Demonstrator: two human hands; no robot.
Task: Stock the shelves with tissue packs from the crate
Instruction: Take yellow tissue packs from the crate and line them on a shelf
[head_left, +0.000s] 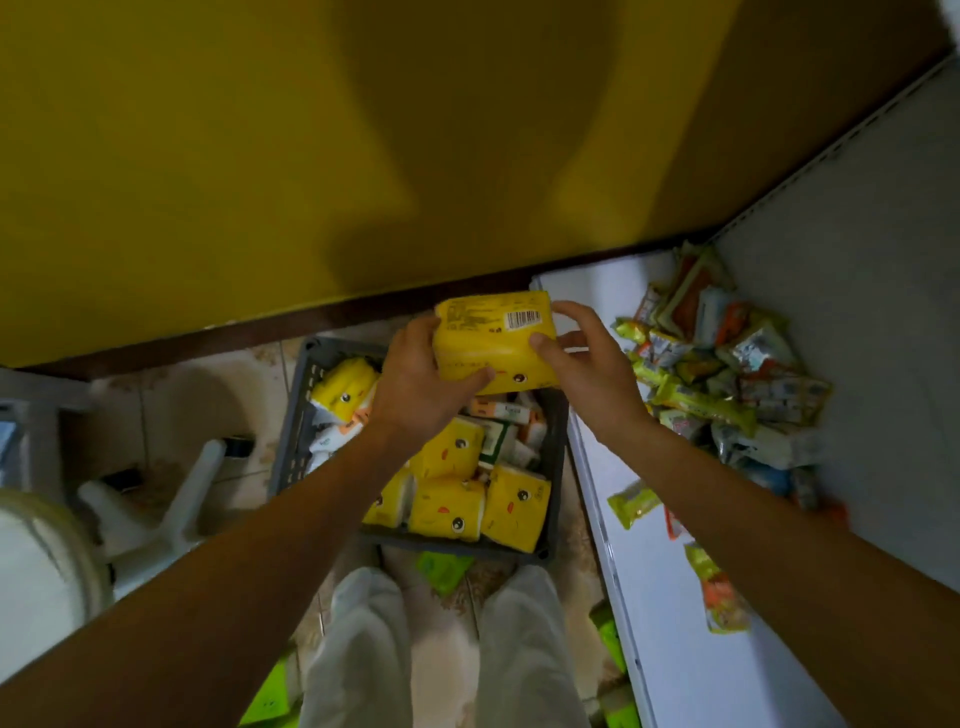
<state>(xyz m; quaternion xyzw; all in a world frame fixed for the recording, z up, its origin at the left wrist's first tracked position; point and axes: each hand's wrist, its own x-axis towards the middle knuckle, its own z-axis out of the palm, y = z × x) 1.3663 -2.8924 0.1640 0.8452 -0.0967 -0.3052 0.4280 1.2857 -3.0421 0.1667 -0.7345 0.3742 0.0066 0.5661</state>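
A yellow tissue pack (496, 340) with a barcode label is held up above the far end of the grey crate (555, 467). My left hand (415, 382) grips its left side, thumb across the front. My right hand (584, 364) holds its right side with thumb and fingers curled round the edge. Inside the crate lie several more yellow tissue packs (452, 509) with cartoon faces, plus smaller white and orange packs (511, 415). The white shelf (670, 597) runs along the right.
A heap of small mixed packets (727, 374) sits at the shelf's far end, with loose ones (634, 501) nearer. Green packs (441, 569) lie on the tiled floor by my legs. A white stool (171, 499) stands on the left; a yellow wall (311, 156) lies ahead.
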